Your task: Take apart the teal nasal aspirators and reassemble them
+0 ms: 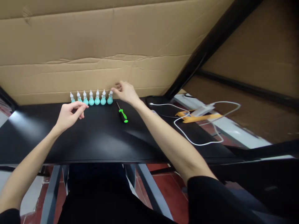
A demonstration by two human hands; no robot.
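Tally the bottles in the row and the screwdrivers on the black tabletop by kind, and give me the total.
Teal bottles with white tops: 7
Green-and-black screwdriver: 1
Total: 8

Shows seven bottles (91, 100) in a row at the back of the table (93, 140), just before the cardboard panel (105, 37). Has the left hand (70, 115) in front of the row's left end, the right hand (126, 92) at its right end. Has the screwdriver (122, 114) right of the row and nearer the front, with the cable (198, 144) farther right.
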